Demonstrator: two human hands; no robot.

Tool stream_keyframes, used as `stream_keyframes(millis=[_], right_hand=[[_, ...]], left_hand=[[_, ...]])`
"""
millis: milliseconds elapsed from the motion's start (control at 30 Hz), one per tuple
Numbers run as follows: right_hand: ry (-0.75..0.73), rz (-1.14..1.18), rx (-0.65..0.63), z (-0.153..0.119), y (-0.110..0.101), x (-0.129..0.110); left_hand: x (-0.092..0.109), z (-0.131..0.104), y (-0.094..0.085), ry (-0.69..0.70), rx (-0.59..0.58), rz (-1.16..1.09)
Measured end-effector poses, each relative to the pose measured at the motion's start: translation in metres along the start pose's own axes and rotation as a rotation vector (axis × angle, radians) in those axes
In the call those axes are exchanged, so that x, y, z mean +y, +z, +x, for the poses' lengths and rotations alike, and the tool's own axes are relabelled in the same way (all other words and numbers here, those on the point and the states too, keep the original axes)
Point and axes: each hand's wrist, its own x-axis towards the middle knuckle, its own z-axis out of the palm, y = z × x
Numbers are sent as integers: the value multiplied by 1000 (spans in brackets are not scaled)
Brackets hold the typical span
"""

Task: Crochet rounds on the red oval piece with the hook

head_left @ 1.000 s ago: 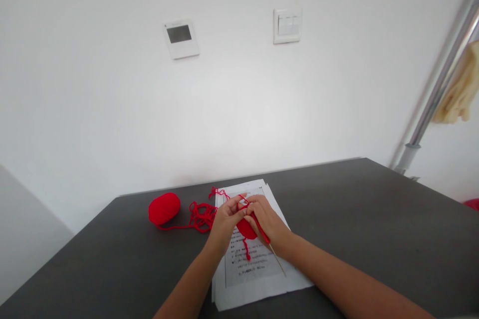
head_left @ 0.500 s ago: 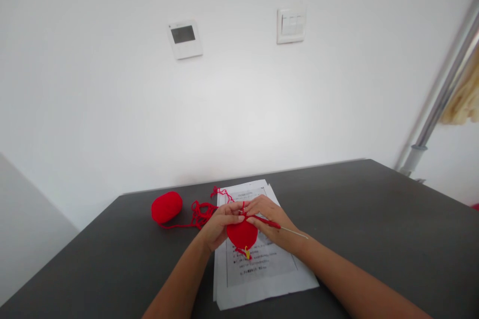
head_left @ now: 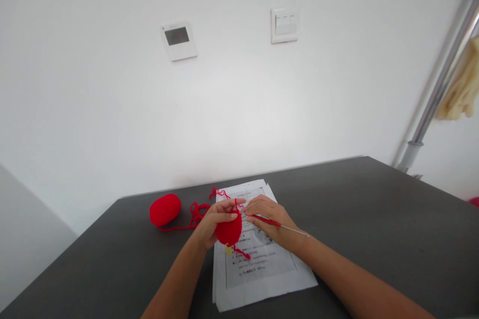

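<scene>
My left hand [head_left: 216,218] pinches a rounded piece of red crochet work [head_left: 229,232] by its upper edge, and a strand of red yarn loops over its forefinger. A small yellow stitch marker [head_left: 229,249] hangs at the bottom edge of the piece, with a short red yarn tail beside it. Just to the right, my right hand [head_left: 270,217] is closed around a crochet hook [head_left: 273,222] with a red grip; its metal shaft points back over the wrist. The hook's working tip is too small to make out near the piece.
Printed sheets of paper [head_left: 262,279] lie under my hands on the dark table [head_left: 366,229]. At left sits a red ball of yarn [head_left: 165,210], with loose tangled yarn [head_left: 198,213] running towards my left hand. A white wall stands behind the table.
My left hand has shifted slightly left and turned the crochet piece, so the marker now hangs further left. A gap has opened between the piece and my right hand.
</scene>
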Motion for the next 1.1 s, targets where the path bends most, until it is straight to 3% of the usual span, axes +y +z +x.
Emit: stream_keyframes(millis=[300,467,700,900,1100], right_hand=[[214,106,17,-4,4,-7],[161,144,-41,-2,1,-8],[206,111,-32,-4,2,-8],[102,150,-120,2,-4,-12],[195,229,-51,3,-4,-13]], left_hand=[[3,-3,-8,-34,-29,20],[5,-4,-10,-29,-28,15],[6,-5,-11,-64,-16,96],[6,-4,-14,-44,-50,18],[4,-4,-19,-33,-99,16]])
